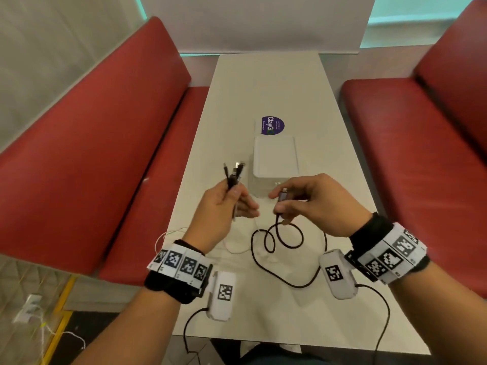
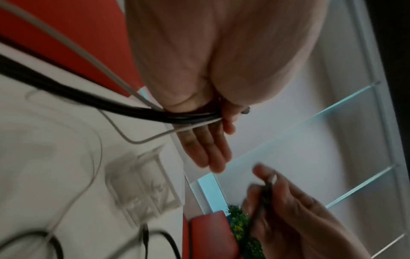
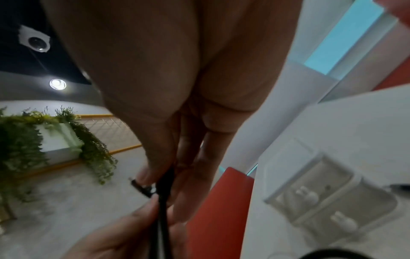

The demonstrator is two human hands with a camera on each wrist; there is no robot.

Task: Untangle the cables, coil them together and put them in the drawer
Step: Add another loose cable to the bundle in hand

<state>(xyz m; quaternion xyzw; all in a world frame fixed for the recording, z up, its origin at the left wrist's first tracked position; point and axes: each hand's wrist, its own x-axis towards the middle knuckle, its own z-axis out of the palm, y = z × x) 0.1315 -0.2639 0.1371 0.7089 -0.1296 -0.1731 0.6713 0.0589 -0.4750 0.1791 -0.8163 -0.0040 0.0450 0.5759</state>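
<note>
In the head view my left hand (image 1: 234,201) is raised over the table, its thumb pinning a bundle of black and white cable ends (image 1: 233,175) that stick up past it; its other fingers lie fairly straight. The left wrist view shows the bundle (image 2: 155,112) running under the thumb. My right hand (image 1: 280,204) pinches the grey plug (image 1: 284,195) of a black cable between thumb and fingers. That black cable (image 1: 286,242) hangs down into loops on the table. A thin white cable (image 1: 237,247) trails below my left hand. The small white drawer box (image 1: 275,160) stands just behind both hands, its drawers closed (image 3: 328,198).
The narrow white table (image 1: 237,88) runs between two red benches, left (image 1: 92,154) and right (image 1: 411,143). A purple round sticker (image 1: 272,125) lies behind the drawer box. Black leads from the wrist cameras (image 1: 379,325) hang over the table's near edge.
</note>
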